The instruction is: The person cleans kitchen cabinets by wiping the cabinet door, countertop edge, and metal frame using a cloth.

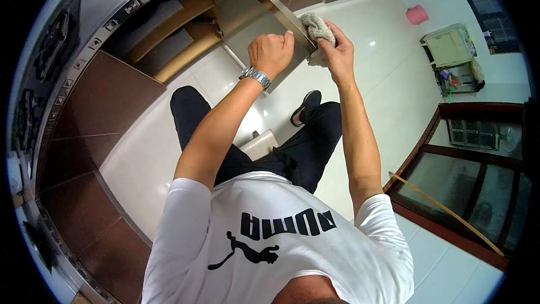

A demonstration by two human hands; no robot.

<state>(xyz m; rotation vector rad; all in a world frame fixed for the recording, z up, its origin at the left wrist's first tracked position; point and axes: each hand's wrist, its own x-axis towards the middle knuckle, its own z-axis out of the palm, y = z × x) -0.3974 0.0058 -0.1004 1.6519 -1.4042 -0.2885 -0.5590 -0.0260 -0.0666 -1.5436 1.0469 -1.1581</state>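
Your right hand [340, 56] holds a grey cloth [316, 27], its fingers narrowed on the bunched fabric with the thumb along the near side. The cloth is located at the outer end of the open cabinet panel [233, 8], against the corner of its metal edge strip [288, 16], and its lower part hangs below your thumb. Your left hand [271, 53] is positioned over the panel, to the left of the cloth, back of the hand uppermost. Its fingers are curled inward in a fist; whether they grip the panel cannot be determined from this view. A metal watch [256, 77] is fitted at your left wrist.

To your left, the cabinet [135, 76] stands open, exposing wood-coloured rails [188, 56]. Above it runs the worktop edge [94, 41]. A pale stool [260, 145] is visible between your legs, on the white tiled floor [388, 73]. To your right, a thin yellow stick [447, 211] leans across a dark-framed door [416, 163].
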